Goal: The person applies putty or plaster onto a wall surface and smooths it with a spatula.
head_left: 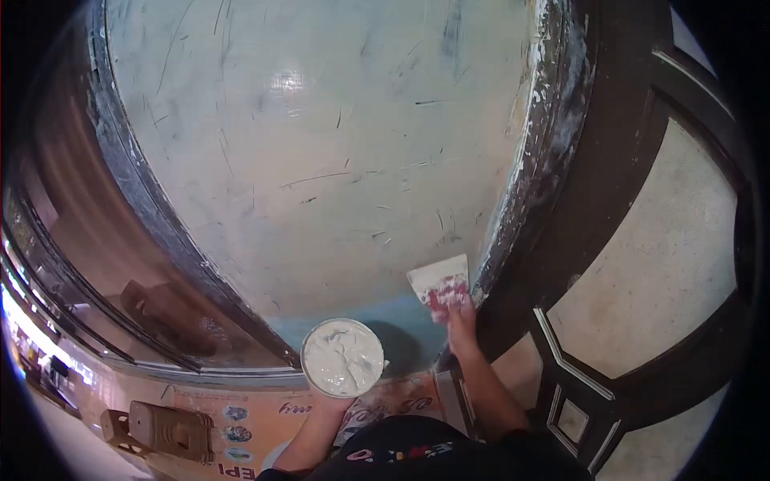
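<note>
My left hand [330, 401] supports a round tub [311, 383] from below, its fingers mostly hidden underneath. Thick white putty [343, 357] with a glossy, stirred surface fills the tub nearly to the rim. In my right hand [460, 321] is a wide putty knife [441, 276], gripped by its red handle with the blade pointing up. White putty coats the blade and smears the handle. Behind the knife stands a pale, scratched panel [321, 192], and the blade overlaps its lower right part in this view.
Dark frame strips with chipped paint border the panel, on the right [545, 120] and left [144, 168]. A dark wooden door [642, 264] with pale insets stands at right. Lower left are a brown plastic stool [170, 431] and a printed orange sheet [265, 421] on the floor.
</note>
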`<state>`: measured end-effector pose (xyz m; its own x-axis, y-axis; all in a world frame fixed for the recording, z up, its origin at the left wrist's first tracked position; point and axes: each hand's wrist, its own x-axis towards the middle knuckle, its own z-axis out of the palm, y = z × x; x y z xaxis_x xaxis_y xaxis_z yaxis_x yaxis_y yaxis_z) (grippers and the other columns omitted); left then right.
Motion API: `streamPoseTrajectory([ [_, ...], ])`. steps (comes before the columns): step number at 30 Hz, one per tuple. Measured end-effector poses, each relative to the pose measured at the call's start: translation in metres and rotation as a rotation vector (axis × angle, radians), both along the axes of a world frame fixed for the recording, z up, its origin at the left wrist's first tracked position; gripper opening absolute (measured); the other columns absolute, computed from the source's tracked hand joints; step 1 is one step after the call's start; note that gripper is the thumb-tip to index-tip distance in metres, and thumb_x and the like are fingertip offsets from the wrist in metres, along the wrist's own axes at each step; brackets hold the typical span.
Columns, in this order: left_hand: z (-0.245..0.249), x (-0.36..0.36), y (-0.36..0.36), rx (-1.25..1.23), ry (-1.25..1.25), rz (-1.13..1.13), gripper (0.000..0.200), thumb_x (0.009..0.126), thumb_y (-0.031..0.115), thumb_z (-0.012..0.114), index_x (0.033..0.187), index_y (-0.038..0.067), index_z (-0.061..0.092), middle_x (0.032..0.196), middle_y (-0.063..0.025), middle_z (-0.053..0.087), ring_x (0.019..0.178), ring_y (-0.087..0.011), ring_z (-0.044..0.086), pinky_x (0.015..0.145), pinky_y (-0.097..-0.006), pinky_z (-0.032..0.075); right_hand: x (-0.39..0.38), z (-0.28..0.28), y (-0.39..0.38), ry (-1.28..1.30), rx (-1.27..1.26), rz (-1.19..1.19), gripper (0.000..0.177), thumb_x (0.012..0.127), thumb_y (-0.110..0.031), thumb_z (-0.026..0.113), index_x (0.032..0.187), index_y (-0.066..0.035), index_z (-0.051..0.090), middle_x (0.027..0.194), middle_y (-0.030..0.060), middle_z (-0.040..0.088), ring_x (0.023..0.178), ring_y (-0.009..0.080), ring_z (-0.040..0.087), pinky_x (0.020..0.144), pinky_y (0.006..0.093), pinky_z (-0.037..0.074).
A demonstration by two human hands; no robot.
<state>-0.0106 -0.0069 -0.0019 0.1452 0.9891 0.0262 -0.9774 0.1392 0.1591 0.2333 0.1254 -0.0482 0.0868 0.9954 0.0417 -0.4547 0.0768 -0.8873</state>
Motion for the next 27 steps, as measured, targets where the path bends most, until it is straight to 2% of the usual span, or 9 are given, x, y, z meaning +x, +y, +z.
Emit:
streamPoseTrajectory([
  [2,-0.009,0.004,-0.001,-0.023,0.049,0.019,0.064,0.096,0.056,0.039,0.145,0.014,0.045,0.15,-0.012,0.045,0.138,-0.0369,0.042,0.114,-0.063,0.028,-0.002,0.043,0.027,-0.046,0.219,-0.003,0.03,0.106,-0.019,0.044,0.133,-0.006,0.045,0.108,0.0084,0.064,0.086,0.0134,0.065,0.065,0.0276,0.052],
  [5,-0.01,0.02,-0.002,-0.069,0.05,0.034,0.063,0.097,0.054,0.038,0.145,0.013,0.044,0.149,-0.0123,0.045,0.137,-0.0359,0.043,0.114,-0.0584,0.031,-0.002,0.053,0.058,-0.013,0.09,0.024,0.026,0.105,-0.017,0.047,0.127,-0.005,0.05,0.104,0.0068,0.065,0.082,0.0145,0.067,0.064,0.028,0.055],
  [10,-0.033,0.026,-0.007,-0.003,0.036,0.036,0.061,0.098,0.052,0.038,0.144,0.012,0.044,0.149,-0.0117,0.046,0.136,-0.0356,0.043,0.114,-0.0576,0.032,0.006,-0.068,0.016,0.013,-0.129,0.029,0.028,0.107,-0.021,0.043,0.132,-0.008,0.044,0.108,0.0095,0.065,0.083,0.0163,0.066,0.067,0.0315,0.055],
  [12,-0.043,0.02,-0.009,-0.061,0.075,0.039,0.061,0.098,0.051,0.039,0.145,0.012,0.044,0.149,-0.0117,0.046,0.136,-0.0356,0.044,0.114,-0.0571,0.033,0.016,-0.068,0.006,0.042,-0.083,0.142,0.03,0.107,-0.021,0.043,0.134,-0.008,0.043,0.109,0.0097,0.065,0.083,0.0167,0.066,0.068,0.0317,0.055],
  [14,-0.049,0.014,-0.011,-0.067,0.042,0.035,0.061,0.098,0.051,0.04,0.145,0.013,0.044,0.149,-0.0117,0.046,0.136,-0.0355,0.044,0.114,-0.0562,0.033,0.019,-0.051,-0.004,0.085,-0.074,0.249,0.032,0.107,-0.021,0.043,0.135,-0.008,0.043,0.11,0.0099,0.065,0.083,0.017,0.067,0.068,0.0319,0.055],
  [17,-0.033,0.017,-0.007,-0.087,0.071,0.066,0.061,0.098,0.052,0.039,0.145,0.013,0.044,0.149,-0.0119,0.045,0.136,-0.0353,0.044,0.114,-0.0559,0.033,0.008,0.036,0.024,-0.025,0.161,0.159,0.03,0.106,-0.023,0.045,0.129,-0.005,0.047,0.107,0.0093,0.066,0.081,0.0156,0.066,0.067,0.0303,0.055],
  [19,-0.026,0.021,0.002,-0.065,0.078,0.08,0.061,0.098,0.052,0.038,0.145,0.013,0.045,0.149,-0.0119,0.045,0.136,-0.0353,0.043,0.114,-0.056,0.033,0.001,0.057,0.04,-0.001,0.198,0.145,0.029,0.106,-0.024,0.046,0.126,-0.004,0.049,0.104,0.0085,0.067,0.077,0.0141,0.066,0.065,0.029,0.055],
  [24,0.004,0.025,0.015,-0.002,0.085,0.065,0.062,0.098,0.053,0.036,0.145,0.014,0.044,0.15,-0.0115,0.045,0.137,-0.035,0.043,0.114,-0.057,0.033,-0.015,-0.01,0.039,-0.027,-0.051,0.154,0.034,0.106,-0.027,0.047,0.131,-0.005,0.047,0.104,0.0095,0.066,0.077,0.0145,0.066,0.067,0.0307,0.054],
  [27,0.01,0.016,0.017,0.03,0.023,0.128,0.065,0.097,0.057,0.036,0.145,0.014,0.044,0.15,-0.0115,0.044,0.136,-0.0366,0.043,0.112,-0.0614,0.032,-0.018,-0.038,0.008,0.041,-0.074,0.324,0.035,0.105,-0.029,0.05,0.132,-0.007,0.047,0.106,0.0095,0.066,0.078,0.0157,0.066,0.067,0.0315,0.055],
])
